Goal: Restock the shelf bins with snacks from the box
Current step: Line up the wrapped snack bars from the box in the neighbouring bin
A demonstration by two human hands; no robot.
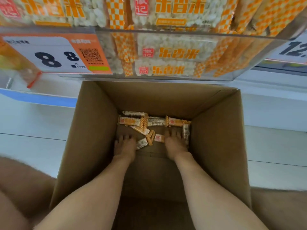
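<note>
- Looks like the grab step: both arms are down in the box (pixel 93 130), going after the last few snacks (pixel 131 121) on its floor.
- The snacks are just a thin scatter. There's a row along the far edge of the box floor, one bar along the right wall near the far right corner, and a few loose ones in the middle between the hands.
- Left hand (pixel 125 146) lies palm down near the left wall, fingers (pixel 123 137) straight and spread flat on the cardboard, holding nothing. One bar sits just beside it.
- Right hand (pixel 176 143) is the same deal near the right wall: fingers out flat, nothing gripped. A bar is touching or just beside its inner edge, can't tell which.
- The bin (pixel 182 33) above the box already looks pretty full, with a price tag (pixel 49 53) to its left.
- Next move, I'd guess: sweep both hands inward to bunch the loose bars, curl the fingers round a handful, lift clear of the tall box walls, then go up to the bin. The wrappers look slick, so a few could slip out.
</note>
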